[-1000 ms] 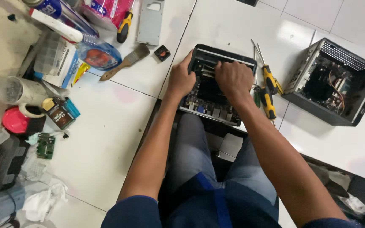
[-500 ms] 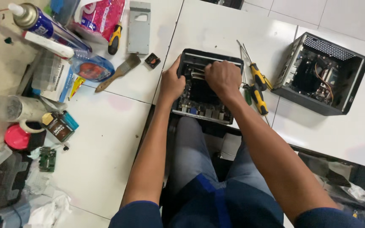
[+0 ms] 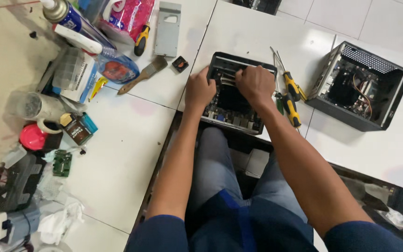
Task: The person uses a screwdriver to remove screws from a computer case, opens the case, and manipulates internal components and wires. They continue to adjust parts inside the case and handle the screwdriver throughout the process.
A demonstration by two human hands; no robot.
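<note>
While the white tiled worktop [image 3: 131,154] is spreading out under everything, the person is sitting against its edge with both bare forearms reaching forward. Off to the right of the fingers, well apart, a second black open-topped metal computer case [image 3: 364,86] with orange wires inside is lying on its side. Under the fingers, a small black open computer chassis holding a circuit board [image 3: 234,95] is sitting at the near edge of the worktop, its port row facing the person. The left hand [image 3: 200,88] is gripping the chassis's left wall, fingers curled over the rim. The right hand [image 3: 256,83] is resting on top of the board, fingers bent down into the far part; whether they are pinching anything cannot be told. Just right of the right fingers, two yellow-and-black-handled screwdrivers [image 3: 292,95] are lying side by side. Left of the left fingers, a wooden-handled paintbrush [image 3: 142,75] is lying slantwise, and nearer still a small black square part [image 3: 180,64] is sitting apart from the chassis.
</note>
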